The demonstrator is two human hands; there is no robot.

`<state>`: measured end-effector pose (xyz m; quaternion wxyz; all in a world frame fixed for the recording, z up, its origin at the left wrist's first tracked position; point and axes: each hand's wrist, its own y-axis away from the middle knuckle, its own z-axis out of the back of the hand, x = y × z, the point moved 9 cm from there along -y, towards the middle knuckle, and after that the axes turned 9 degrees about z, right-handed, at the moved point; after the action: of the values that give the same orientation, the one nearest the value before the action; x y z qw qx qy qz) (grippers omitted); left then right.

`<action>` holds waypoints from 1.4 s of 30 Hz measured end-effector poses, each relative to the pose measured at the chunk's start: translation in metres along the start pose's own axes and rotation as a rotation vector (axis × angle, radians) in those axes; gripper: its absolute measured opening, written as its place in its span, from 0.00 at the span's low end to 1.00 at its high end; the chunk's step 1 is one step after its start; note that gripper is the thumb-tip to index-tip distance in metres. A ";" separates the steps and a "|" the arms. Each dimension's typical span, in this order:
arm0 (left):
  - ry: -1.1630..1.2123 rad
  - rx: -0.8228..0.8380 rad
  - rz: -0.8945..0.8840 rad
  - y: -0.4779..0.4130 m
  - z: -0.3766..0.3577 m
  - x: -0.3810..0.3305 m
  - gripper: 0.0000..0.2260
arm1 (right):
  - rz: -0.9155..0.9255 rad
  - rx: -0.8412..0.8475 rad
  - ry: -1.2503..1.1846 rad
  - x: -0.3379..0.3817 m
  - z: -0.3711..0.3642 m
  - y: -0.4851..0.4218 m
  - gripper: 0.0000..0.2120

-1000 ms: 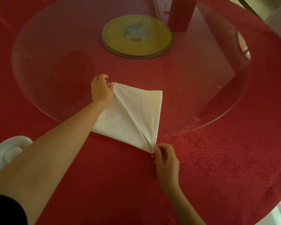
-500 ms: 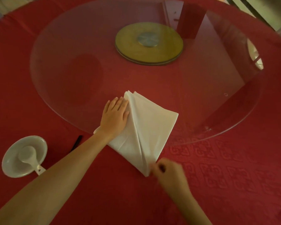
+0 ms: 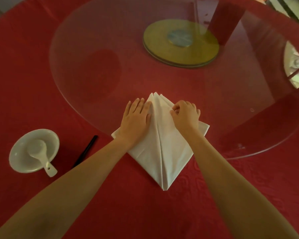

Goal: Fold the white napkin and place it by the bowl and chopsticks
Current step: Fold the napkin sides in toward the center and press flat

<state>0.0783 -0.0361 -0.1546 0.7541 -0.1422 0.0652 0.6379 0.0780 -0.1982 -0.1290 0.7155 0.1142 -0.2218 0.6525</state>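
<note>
The white napkin lies on the red tablecloth, folded into a kite shape with its point toward me and a centre crease. My left hand presses flat on its left flap, fingers spread. On the right flap, my right hand has its fingers curled and pinches the flap's upper edge. A white bowl with a white spoon in it stands at the left. Black chopsticks lie between the bowl and the napkin, partly hidden by my left forearm.
A round glass turntable covers the table's middle, its near rim running under the napkin's far half. A gold disc sits at its centre. The red tablecloth stretches all around.
My right hand left the napkin's near tip and moved up onto the right flap, which is now folded in to the centre crease. My left hand stays flat on the left flap.
</note>
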 end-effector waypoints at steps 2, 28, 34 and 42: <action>0.015 -0.001 -0.028 0.000 0.001 -0.003 0.26 | 0.015 -0.047 -0.006 -0.001 0.006 0.003 0.04; 0.304 -0.140 0.054 -0.048 0.010 -0.030 0.12 | 0.046 -0.061 0.073 -0.022 0.014 0.009 0.07; 0.130 -0.062 -0.241 -0.030 0.000 -0.064 0.15 | 0.109 -0.092 0.102 -0.018 0.008 0.020 0.11; -0.028 0.141 -0.309 -0.029 -0.035 -0.067 0.28 | 0.496 0.175 0.175 0.038 -0.028 0.141 0.25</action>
<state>0.0974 -0.1135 -0.1651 0.8523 -0.0883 0.0767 0.5099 -0.0536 -0.1347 -0.1540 0.5375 0.0612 -0.1232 0.8319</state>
